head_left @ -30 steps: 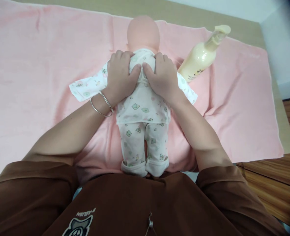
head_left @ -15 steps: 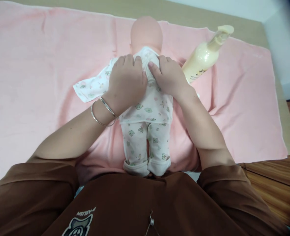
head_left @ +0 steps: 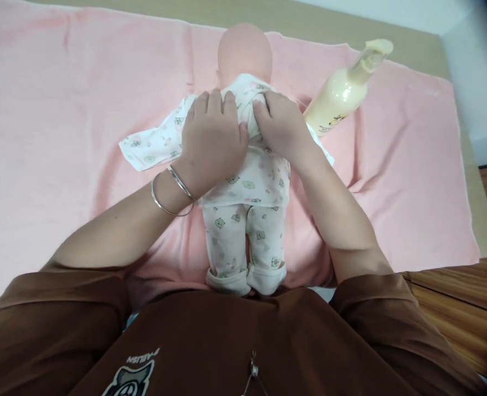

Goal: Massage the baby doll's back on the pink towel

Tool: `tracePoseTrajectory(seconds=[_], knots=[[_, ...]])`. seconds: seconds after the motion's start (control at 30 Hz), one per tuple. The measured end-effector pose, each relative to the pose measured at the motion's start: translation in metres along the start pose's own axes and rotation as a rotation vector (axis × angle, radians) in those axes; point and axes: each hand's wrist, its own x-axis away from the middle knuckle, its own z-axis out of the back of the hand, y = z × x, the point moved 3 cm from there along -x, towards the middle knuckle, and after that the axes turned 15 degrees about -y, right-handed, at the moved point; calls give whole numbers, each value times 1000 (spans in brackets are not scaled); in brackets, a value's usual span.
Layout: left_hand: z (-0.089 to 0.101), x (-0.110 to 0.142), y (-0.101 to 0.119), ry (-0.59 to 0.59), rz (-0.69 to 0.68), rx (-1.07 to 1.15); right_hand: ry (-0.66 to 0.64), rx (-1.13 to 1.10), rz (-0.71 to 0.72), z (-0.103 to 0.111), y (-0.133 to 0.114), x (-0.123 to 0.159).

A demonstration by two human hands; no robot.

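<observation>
A bald baby doll (head_left: 245,52) lies face down, dressed in a white long-sleeved top (head_left: 260,170) and trousers (head_left: 227,242) with small printed animals. My left hand (head_left: 214,135) rests flat over the upper back on the left side, fingers stretched toward the head. On the other side, my right hand (head_left: 284,126) lies over the shoulder, its thumb apart from the fingers, which bend down and are partly hidden. Between the two thumbs the fabric is creased. One sleeve (head_left: 153,146) spreads out to the left; the other is mostly covered by my right hand and forearm.
A pale yellow pump bottle (head_left: 340,99) lies or leans at a slant right of the doll, close to my right hand. Underneath is a pink towel (head_left: 412,181) with folds, on a light table (head_left: 420,52). Brown wood boards (head_left: 466,297) show at lower right.
My right thumb and fingers have shifted slightly right and inward over the shoulder. More of the right sleeve shows beside my wrist. My left hand stays nearly in place.
</observation>
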Motion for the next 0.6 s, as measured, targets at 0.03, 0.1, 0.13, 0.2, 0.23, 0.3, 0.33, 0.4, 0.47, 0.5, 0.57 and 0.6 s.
tracePoseTrajectory(seconds=[0.03, 0.1, 0.13, 0.2, 0.23, 0.3, 0.33, 0.4, 0.47, 0.5, 0.57, 0.6], knots=[[1, 3, 2, -12, -14, 14, -9, -6, -27, 0, 5, -4], [0, 2, 1, -7, -45, 69, -31, 13, -72, 1, 5, -3], [-1, -3, -3, 9, -63, 99, -41, 35, -89, 1, 2, 0], [-3, -17, -15, 41, -78, 154, -58, 98, -84, 1, -11, 13], [-4, -25, -23, 40, -66, 181, -62, 128, -69, 1, -19, 21], [-5, -37, -36, 20, -16, 250, -66, 145, -8, 3, -32, 34], [-5, -40, -40, -4, 6, 280, -72, 130, 29, 5, -36, 38], [-3, -38, -38, -40, 17, 266, -99, 81, 87, 9, -36, 38], [-1, -26, -26, -56, -6, 137, -112, 32, 83, 12, -26, 30], [0, -17, -18, -47, -23, 66, -109, 9, 57, 13, -18, 23], [0, -3, -5, -17, -60, -3, -93, -56, 3, 13, -2, 10], [0, 1, -1, 0, -79, 6, -88, -90, -13, 12, 4, 5]])
